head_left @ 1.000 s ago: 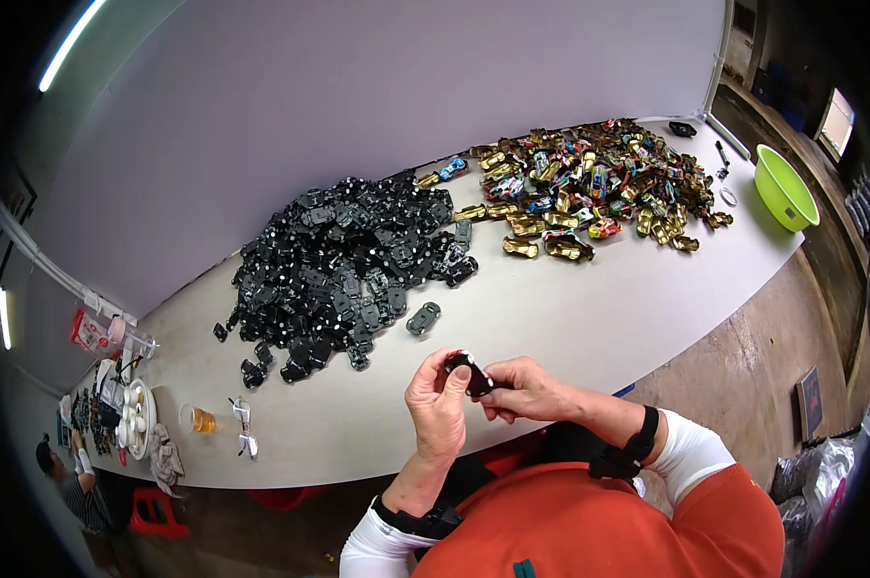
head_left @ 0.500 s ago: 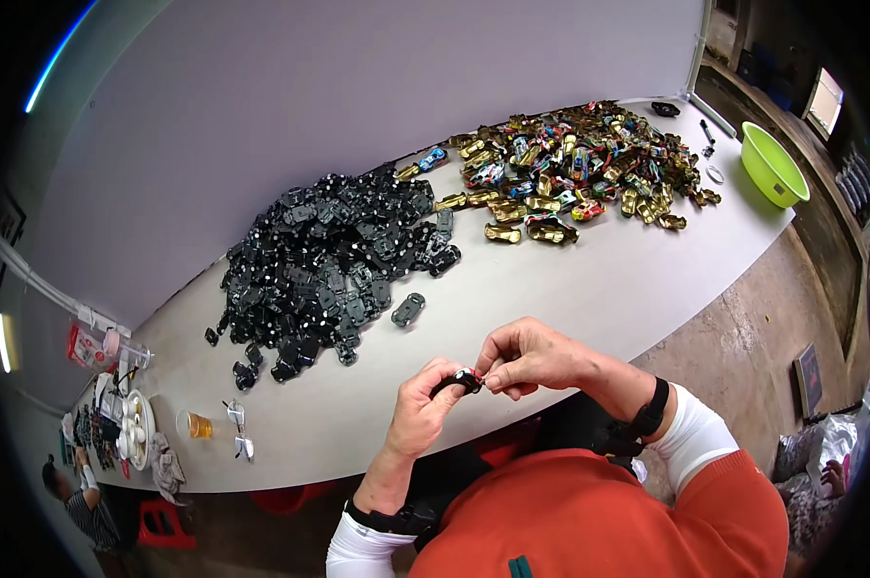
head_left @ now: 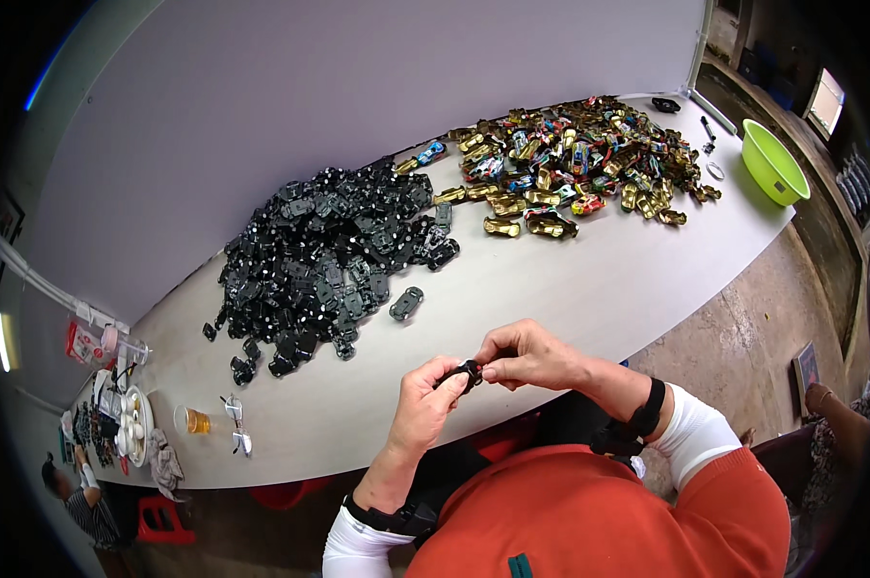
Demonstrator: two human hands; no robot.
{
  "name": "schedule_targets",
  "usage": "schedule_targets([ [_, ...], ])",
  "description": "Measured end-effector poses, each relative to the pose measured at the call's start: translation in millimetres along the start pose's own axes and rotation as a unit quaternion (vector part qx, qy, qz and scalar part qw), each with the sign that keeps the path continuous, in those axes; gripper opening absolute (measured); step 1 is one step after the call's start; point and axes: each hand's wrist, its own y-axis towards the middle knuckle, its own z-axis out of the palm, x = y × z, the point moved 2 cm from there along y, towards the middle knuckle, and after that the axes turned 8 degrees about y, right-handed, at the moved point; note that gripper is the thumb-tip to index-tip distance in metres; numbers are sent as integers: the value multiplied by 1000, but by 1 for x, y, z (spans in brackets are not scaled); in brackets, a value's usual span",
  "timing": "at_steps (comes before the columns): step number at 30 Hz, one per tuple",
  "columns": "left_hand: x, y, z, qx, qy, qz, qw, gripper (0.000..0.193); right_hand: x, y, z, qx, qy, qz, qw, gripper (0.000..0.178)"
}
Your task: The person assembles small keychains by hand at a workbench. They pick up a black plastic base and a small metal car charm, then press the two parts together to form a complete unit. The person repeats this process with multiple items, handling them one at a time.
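Note:
My left hand is closed round a small toy car, dark with a touch of red, held above the table's near edge. The thumb lies along its side. At the car's right end the fingertips of my right hand are pinched together. What sits between them is too small to make out. In front of my hands a single black car chassis lies apart from a large heap of black chassis. Farther right spreads a heap of gold and multicoloured toy car bodies.
A green basin stands at the table's right end. On the left are a cup of amber drink, eyeglasses, a tray of white cups and a cloth. Another person is at far left; a bare arm shows at right.
The toy car has turned a little in my left hand, and my right fingers have drawn closer round its end. Another person's arm has come in at the right edge.

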Motion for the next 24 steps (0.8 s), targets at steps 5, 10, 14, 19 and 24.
schedule_targets([
  [5, 1, 5, 3, 35, -76, -77, 994, 12, -7, -4, -11, 15, 126, 43, 991, 14],
  [10, 4, 2, 6, 28, -31, -31, 999, 12, -12, -1, -11, 7, 39, 8, 999, 13],
  [14, 5, -6, 9, 8, -40, -56, 998, 12, -10, -1, -14, 13, 56, 4, 998, 12],
  [19, 64, -62, 22, 198, -36, -214, 956, 28, -14, -12, -46, -134, 115, -48, 983, 17],
  [24, 208, -46, 24, 62, -12, -369, 927, 12, -28, -3, -41, -165, -12, -16, 986, 15],
])
